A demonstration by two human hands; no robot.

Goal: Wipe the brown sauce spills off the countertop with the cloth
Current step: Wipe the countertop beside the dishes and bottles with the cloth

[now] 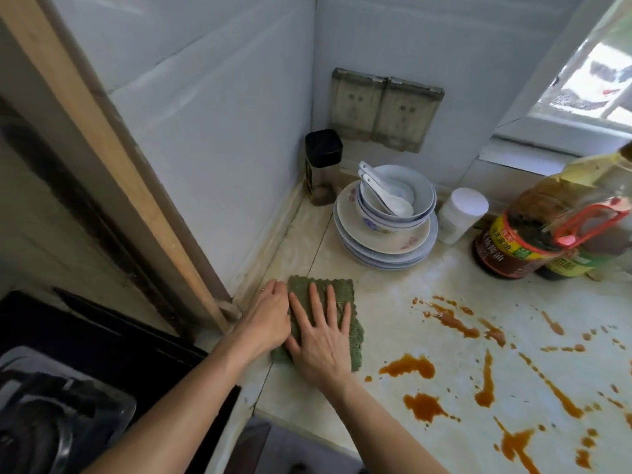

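A green textured cloth (342, 292) lies flat on the pale countertop (444, 285) near its left end. My right hand (323, 336) rests palm down on the cloth with fingers spread. My left hand (268, 316) touches the cloth's left edge, fingers curled at it. Brown sauce spills (408, 366) spread over the counter to the right of the cloth, as puddles, streaks and drops reaching the right edge of view. The cloth does not touch the sauce.
A stack of plates and bowls with white spoons (386, 217) stands behind the cloth. A dark-lidded jar (321, 165) sits in the corner, a white container (460, 213) and sauce and oil bottles (519, 241) to the right. A stove (68, 388) lies left.
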